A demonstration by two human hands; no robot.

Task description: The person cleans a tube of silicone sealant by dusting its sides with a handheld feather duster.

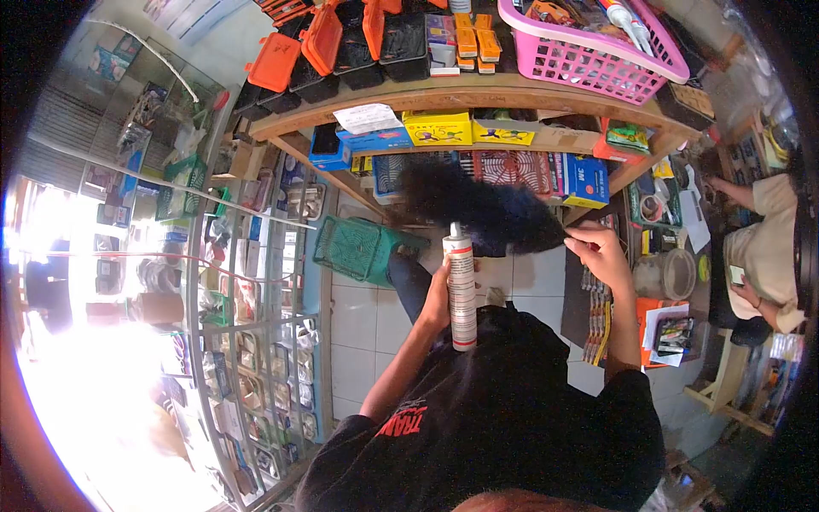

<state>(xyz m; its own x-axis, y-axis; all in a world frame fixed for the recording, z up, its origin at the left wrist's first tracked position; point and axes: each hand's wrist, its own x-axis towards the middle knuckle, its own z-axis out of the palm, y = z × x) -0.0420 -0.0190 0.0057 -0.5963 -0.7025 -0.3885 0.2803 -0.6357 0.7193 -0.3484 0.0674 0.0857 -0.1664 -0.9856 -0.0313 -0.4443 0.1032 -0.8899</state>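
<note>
My left hand (438,294) is wrapped round a white sealant cartridge (461,299) with printed text, red bands and a nozzle at its top. The cartridge is nearly upright in front of my chest. Between finger and thumb, my right hand (600,253) grips the thin end of a dark feather duster (495,213). Its fluffy, blurred head reaches left, just above the nozzle. Whether the feathers touch the cartridge I cannot tell.
Ahead stands a wooden shelf (478,96) with a pink basket (589,64), orange-lidded boxes (322,38) and yellow cartons (437,128). A green basket (363,249) is low on the left, beside a glass display case (256,341). Another person (763,247) is at the right.
</note>
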